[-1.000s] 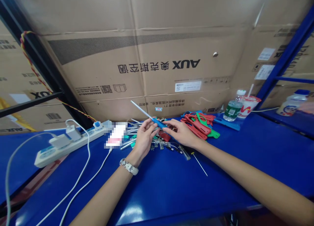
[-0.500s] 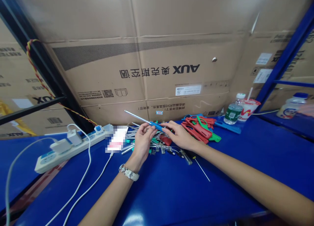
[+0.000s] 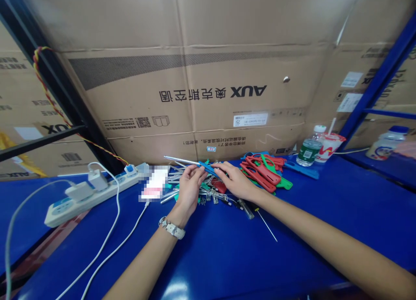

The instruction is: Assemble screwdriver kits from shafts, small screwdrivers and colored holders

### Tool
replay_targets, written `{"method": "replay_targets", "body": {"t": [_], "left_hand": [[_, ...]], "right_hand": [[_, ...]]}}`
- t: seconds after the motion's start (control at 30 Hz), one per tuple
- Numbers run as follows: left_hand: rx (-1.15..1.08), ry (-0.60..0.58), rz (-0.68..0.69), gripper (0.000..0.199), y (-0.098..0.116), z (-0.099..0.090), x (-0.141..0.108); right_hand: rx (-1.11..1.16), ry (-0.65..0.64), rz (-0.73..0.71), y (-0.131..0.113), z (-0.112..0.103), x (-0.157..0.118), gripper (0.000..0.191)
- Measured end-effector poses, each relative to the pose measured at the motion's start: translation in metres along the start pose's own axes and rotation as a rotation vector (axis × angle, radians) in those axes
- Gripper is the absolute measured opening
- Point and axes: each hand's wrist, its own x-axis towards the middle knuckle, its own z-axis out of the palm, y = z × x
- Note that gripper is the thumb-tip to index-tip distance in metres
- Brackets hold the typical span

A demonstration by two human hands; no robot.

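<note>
The tool [image 3: 209,168] has a shiny metal shaft [image 3: 180,159] and a smooth blue handle that looks like plastic. The counter [image 3: 221,256] is slick and glossy, throwing back a bright glare near its front. Behind stands matt brown cardboard [image 3: 214,70], creased, bearing a smooth white paper-like label [image 3: 250,119]. The power strip [image 3: 110,185] looks like smooth white plastic. The red handles [image 3: 264,172] appear to be satiny plastic, the bottle [image 3: 308,151] clear plastic, and the thin rod [image 3: 267,225] bare, bright metal.

Screwdriver [image 3: 206,166] over tools [image 3: 219,186], power strip [image 3: 97,197] left, bottle [image 3: 307,153] right, cardboard [image 3: 211,70] behind
</note>
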Motion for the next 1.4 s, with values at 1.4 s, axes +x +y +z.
{"method": "replay_targets", "body": {"t": [1.4], "left_hand": [[0.096,0.03,0.014,0.027,-0.002,-0.008,-0.005]], "right_hand": [[-0.235,-0.159,-0.002,0.012,-0.005,0.051,0.04]]}}
